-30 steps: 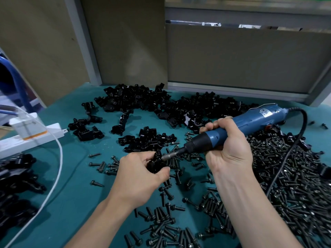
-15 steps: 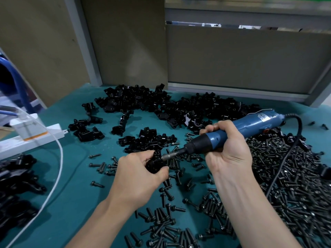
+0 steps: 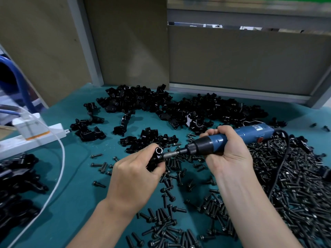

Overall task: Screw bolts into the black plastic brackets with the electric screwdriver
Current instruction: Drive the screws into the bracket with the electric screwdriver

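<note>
Pinching a glossy black plastic bracket (image 3: 157, 155) at mid-frame is the left hand (image 3: 132, 176); the right hand (image 3: 227, 151) clenches the blue electric screwdriver (image 3: 206, 144), knurled collar, steel bit against the bracket (tool flatter than a second ago).

Glossy black plastic brackets (image 3: 161, 104), dull metal bolts (image 3: 295, 185), matt teal mat (image 3: 80, 203)

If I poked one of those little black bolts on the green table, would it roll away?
Probably a little. The bolt has a round shaft, so it would likely roll, but its wider head should curve it round in a circle. It looks like metal, so probably stiff and heavy for its size.
</note>
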Tool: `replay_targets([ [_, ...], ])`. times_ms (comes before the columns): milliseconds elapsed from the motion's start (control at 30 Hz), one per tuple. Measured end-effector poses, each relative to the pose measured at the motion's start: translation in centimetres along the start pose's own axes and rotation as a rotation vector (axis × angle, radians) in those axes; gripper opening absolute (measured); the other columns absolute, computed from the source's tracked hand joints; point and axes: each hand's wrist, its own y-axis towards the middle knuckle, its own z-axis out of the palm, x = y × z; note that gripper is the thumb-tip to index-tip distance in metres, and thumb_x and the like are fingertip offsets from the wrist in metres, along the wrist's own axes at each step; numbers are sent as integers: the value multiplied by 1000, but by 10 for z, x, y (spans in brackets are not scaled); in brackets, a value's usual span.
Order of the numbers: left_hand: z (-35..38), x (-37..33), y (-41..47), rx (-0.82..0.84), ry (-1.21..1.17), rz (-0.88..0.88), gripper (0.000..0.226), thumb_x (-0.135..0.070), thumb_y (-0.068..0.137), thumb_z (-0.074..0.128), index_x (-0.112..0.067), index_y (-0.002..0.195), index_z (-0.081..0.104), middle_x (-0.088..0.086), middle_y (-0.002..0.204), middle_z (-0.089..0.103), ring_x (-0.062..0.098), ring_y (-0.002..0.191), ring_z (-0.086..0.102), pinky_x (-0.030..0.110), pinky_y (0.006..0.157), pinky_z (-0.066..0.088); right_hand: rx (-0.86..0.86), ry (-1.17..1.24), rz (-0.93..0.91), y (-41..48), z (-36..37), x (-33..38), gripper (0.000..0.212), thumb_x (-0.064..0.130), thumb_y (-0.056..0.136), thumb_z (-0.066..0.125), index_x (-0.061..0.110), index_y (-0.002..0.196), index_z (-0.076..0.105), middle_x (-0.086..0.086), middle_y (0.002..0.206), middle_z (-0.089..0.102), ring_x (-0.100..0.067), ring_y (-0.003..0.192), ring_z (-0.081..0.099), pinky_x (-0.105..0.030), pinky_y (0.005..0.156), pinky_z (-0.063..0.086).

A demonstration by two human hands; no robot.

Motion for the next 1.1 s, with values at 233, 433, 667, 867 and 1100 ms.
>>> replay_targets([
  [233, 1, -3, 0, 137, -203, -239, 40, -24, 73, 90, -25, 111, 78, -23, 69, 65, -6, 63, 62, 3, 62, 46, -22, -13, -26, 2, -1, 3, 24, -10, 85, 64, 7, 95, 51, -8, 61, 60, -17, 51, 60, -30, 62, 58],
  [433, 4, -4, 1, 304, -357, -436, 46, -47, 73, 86, -34, 116, 76, -23, 92, 74, -3, 87, 69, 6, 74, 50, 5, -14, -76, 6, -4, 9, 34, -11, 81, 66, 7, 108, 53, -10, 66, 63, -19, 58, 62, -35, 72, 60],
  [667, 2, -6, 2, 271, -363, -487, 19, -36, 74, 91, -38, 78, 72, -17, 77, 72, 7, 63, 67, 25, 54, 55, 11, -28, -53, 7, -5, 4, 29, -8, 82, 67, 7, 102, 53, -7, 65, 62, -17, 55, 62, -33, 72, 60],
  [867, 4, -4, 1, 282, -362, -456, 16, -28, 76, 85, -29, 77, 70, -10, 69, 66, 5, 43, 51, 21, 39, 42, 15, -43, -40, 6, -4, 3, 21, -7, 85, 64, 8, 92, 51, -6, 62, 58, -16, 51, 59, -30, 62, 58],
  [1100, 8, -2, 2, 324, -341, -489, 21, -26, 73, 82, -27, 72, 61, -15, 72, 65, 4, 44, 51, 16, 38, 38, 31, -63, -88, 4, -4, -1, 22, -8, 86, 64, 7, 95, 52, -8, 66, 58, -16, 54, 59, -31, 60, 58],
])
